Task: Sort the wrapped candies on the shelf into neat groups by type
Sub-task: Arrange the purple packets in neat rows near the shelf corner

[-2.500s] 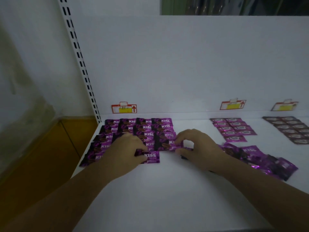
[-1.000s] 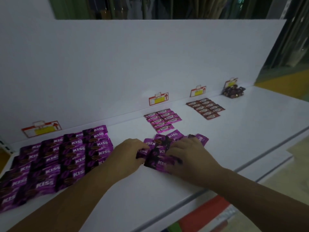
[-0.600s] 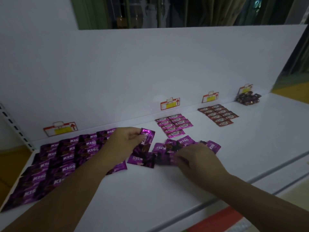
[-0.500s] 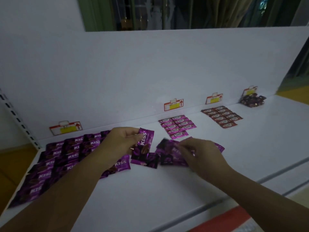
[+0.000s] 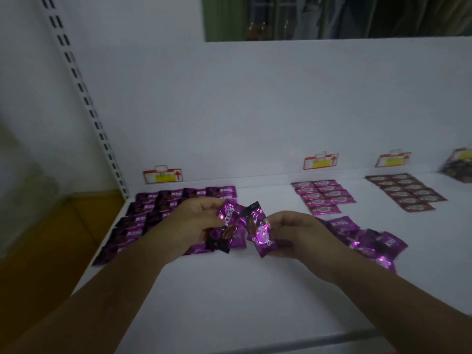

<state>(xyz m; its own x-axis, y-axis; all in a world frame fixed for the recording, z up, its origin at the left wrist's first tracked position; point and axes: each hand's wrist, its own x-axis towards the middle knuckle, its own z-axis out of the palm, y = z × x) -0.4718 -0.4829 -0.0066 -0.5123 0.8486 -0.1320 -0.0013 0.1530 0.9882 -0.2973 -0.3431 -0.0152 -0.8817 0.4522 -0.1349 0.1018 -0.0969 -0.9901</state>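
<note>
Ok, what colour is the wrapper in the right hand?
Shiny purple wrapper with white KISS lettering and a dark end, pinched by the right hand; head view.

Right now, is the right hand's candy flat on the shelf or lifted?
Lifted: right hand pinches the purple candy tilted, clear of the shelf.

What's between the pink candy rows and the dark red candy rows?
Only bare white shelf lies between the pink candy rows and the dark red candy rows. The head view shows it.
</note>
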